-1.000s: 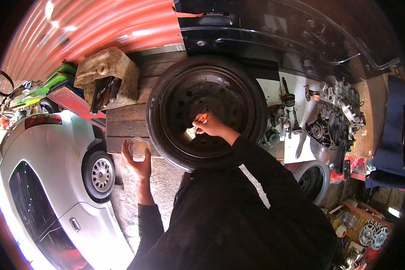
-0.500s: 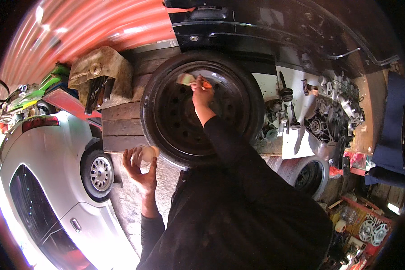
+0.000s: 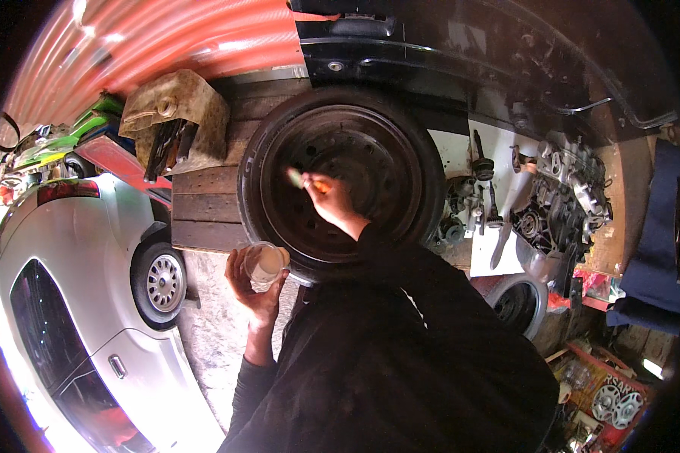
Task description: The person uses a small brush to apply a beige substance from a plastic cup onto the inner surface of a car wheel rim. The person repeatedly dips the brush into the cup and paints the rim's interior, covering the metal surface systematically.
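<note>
A tire [image 3: 423, 181] on a dark steel wheel [image 3: 381, 162] lies flat on a wooden plank bench. My right hand [image 3: 332, 202] is closed round a paintbrush [image 3: 297, 178] with an orange handle. Its pale bristles are blurred and sit over the left side of the wheel. Whether they touch the metal I cannot tell. At the tire's lower left edge, my left hand [image 3: 260, 300] has its fingers curled round a clear plastic cup [image 3: 258, 257] with something whitish in it.
Left of the tire, a worn, dirty tan container [image 3: 196, 106] holds dark tools. Engine parts [image 3: 555, 196] crowd the bench at right, with another wheel [image 3: 517, 302] below. A silver car [image 3: 106, 272] stands at left. A black panel [image 3: 431, 60] borders the far side.
My right hand has moved down and left, bringing the brush from the wheel's upper part to its left side. My left hand has shifted the cup slightly right, closer to the tire.
</note>
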Motion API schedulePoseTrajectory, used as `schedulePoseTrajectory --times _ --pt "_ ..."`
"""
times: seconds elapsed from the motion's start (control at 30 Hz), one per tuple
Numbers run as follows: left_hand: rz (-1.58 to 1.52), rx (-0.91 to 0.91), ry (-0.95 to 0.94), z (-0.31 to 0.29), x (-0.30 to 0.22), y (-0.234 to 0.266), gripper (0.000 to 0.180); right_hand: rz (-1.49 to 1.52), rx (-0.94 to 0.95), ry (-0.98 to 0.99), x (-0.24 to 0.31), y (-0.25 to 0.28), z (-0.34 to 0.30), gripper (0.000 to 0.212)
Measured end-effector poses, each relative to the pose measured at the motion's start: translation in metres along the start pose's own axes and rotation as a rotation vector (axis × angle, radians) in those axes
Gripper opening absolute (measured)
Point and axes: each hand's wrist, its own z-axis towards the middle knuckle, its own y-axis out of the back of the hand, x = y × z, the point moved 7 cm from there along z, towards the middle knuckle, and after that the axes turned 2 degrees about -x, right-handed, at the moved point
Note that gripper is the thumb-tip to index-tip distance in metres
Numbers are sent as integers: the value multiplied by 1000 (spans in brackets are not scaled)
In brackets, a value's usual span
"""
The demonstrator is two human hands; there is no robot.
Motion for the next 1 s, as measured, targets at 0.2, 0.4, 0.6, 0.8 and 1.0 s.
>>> schedulePoseTrajectory --times 0.2,0.4,0.6,0.8,1.0 --pt "61 28 -28 -1 -5 -1 101 -107 -274 -84 28 16 39 26" --pt "62 36 -35 5 -7 -6 100 202 40 -44 -7 -29 -11 22" --pt "65 42 -52 6 -8 -8 99 250 -318 -23 -6 17 35 24" --pt "105 60 -58 3 -12 -4 99 0 -121 15 16 -30 7 22" --pt "77 59 -32 0 -3 -4 98 335 487 -405 -37 -21 -19 23"
